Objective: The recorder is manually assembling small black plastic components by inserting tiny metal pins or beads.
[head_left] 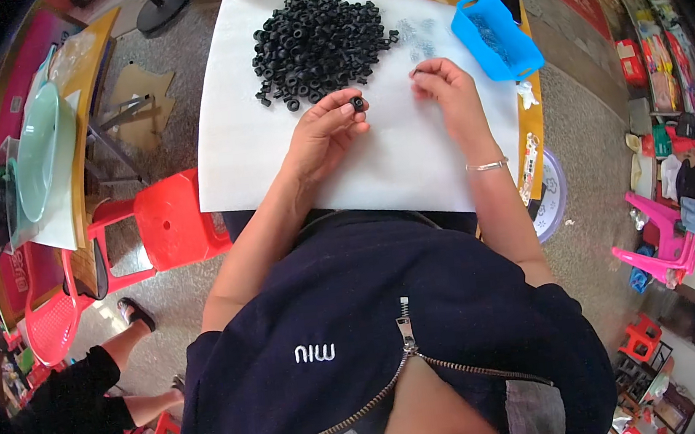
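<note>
My left hand point(318, 139) pinches a small black ring-shaped part point(358, 104) between thumb and fingers, with its round hole showing. To the right, my right hand point(455, 97) is closed in a pinch above the white sheet point(231, 157). Whatever its fingertips hold is too small to name. Beyond my left hand rises a big heap of similar black parts point(317, 46). Tiny shiny pieces point(416, 39) lie scattered on the sheet past my right fingertips. A blue plastic basket point(510, 69) at the far right holds more small shiny pieces.
A red stool point(170, 223) stands at the table's left. Further left, another table carries a pale green basin point(44, 151). A person's leg point(128, 346) shows at lower left. On the right are a pink stool point(667, 238) and packed shelves point(657, 57).
</note>
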Motion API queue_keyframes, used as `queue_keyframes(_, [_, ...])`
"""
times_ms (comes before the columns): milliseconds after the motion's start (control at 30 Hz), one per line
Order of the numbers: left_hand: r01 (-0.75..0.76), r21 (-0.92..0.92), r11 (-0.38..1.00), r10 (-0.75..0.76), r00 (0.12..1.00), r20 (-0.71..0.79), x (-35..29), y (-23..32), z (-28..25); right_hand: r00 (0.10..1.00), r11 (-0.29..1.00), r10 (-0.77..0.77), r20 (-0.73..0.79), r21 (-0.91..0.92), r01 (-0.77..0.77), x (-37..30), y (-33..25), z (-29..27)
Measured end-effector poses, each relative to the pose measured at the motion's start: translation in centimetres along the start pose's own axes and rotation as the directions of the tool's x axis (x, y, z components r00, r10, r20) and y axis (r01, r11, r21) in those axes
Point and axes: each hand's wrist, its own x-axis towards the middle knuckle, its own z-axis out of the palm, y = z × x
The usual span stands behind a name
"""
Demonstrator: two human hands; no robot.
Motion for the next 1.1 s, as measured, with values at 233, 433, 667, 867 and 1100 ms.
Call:
queue_keyframes(233, [-0.015,-0.018,1.000,0.016,0.999,0.029,-0.4,0.2,0.0,0.995,0.913,-0.090,-0.048,0.395,0.102,1.0,1.2,-0.9])
queue_keyframes(433, [-0.013,-0.022,1.000,0.013,0.999,0.034,-0.2,0.3,0.1,0.993,0.991,-0.109,0.050,0.080,0.105,-3.1,-1.4,4.4])
queue_keyframes(667, [-0.018,-0.006,1.000,0.019,0.998,0.068,-0.1,-0.1,-0.6,0.957,0.961,-0.266,0.115,-0.045,0.273,-3.3,-0.2,6.9])
queue_keyframes(867, [-0.051,0.013,0.999,0.050,0.998,0.025,-0.1,-0.3,-0.1,0.941,0.912,-0.323,0.098,-0.235,0.337,-4.0,-0.6,6.4])
queue_keyframes(1100, [-0.093,0.080,0.992,0.091,0.996,0.021,-0.3,-0.6,-0.2,0.946,0.917,-0.323,0.044,-0.232,0.324,-4.1,-0.6,5.7])
